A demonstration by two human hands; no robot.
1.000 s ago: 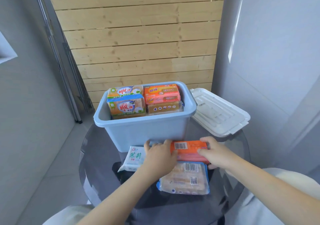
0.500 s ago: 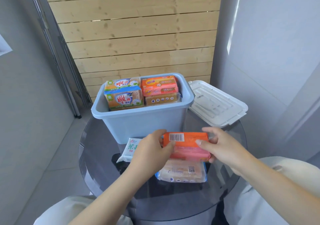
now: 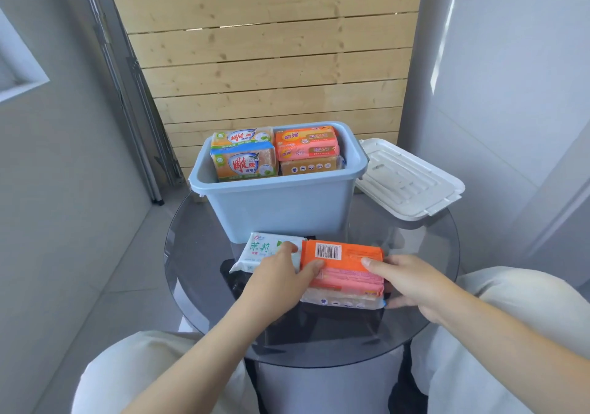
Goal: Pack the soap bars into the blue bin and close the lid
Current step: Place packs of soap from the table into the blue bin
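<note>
both hands hold the orange soap pack (image 3: 343, 265) by its ends. the left hand (image 3: 277, 281) curls on its left end and the right hand (image 3: 412, 282) grips its right end. it sits on a clear soap pack (image 3: 343, 301), just in front of the blue bin (image 3: 277, 204) on the round glass table (image 3: 198, 273). a white soap pack (image 3: 265, 249) lies beside it. the white lid (image 3: 408, 180) leans by the bin, which has soap inside.

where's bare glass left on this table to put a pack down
Bare glass table shows left of the blue bin and white soap pack, along the near edge below both hands, and right of the right hand under the white lid. Crowded: the middle, around the orange pack.
</note>
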